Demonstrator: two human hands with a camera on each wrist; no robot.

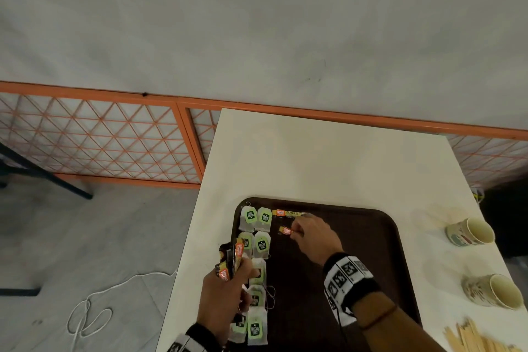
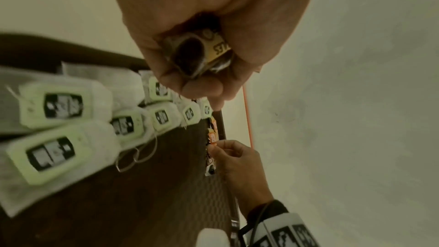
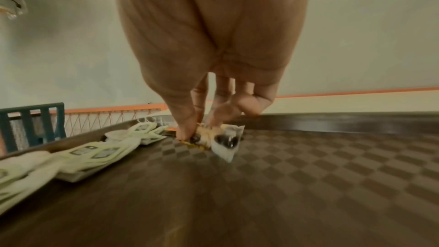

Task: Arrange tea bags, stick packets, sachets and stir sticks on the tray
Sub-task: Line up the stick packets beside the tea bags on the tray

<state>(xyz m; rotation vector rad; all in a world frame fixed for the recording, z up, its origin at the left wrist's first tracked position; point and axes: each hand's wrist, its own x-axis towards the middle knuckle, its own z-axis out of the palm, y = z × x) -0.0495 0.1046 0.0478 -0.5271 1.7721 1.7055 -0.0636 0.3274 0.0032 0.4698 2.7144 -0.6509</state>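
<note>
A dark brown tray (image 1: 371, 251) lies on the white table. Several tea bags (image 1: 261, 246) with green tags run in two columns down its left side. One stick packet (image 1: 287, 213) lies flat at the tray's far edge. My right hand (image 1: 297, 233) pinches a second stick packet (image 1: 285, 230) just below it, low over the tray; the right wrist view shows the thumb and fingers on that stick packet (image 3: 213, 137). My left hand (image 1: 228, 280) grips a bunch of stick packets (image 1: 230, 259) upright above the tray's left edge, and that bunch (image 2: 202, 53) shows in its fist.
Two paper cups (image 1: 471, 231) (image 1: 494, 290) lie on their sides on the table right of the tray. A pile of wooden stir sticks (image 1: 474, 340) sits at the near right. An orange lattice railing (image 1: 100, 137) and a white cable (image 1: 91, 311) on the floor are left of the table.
</note>
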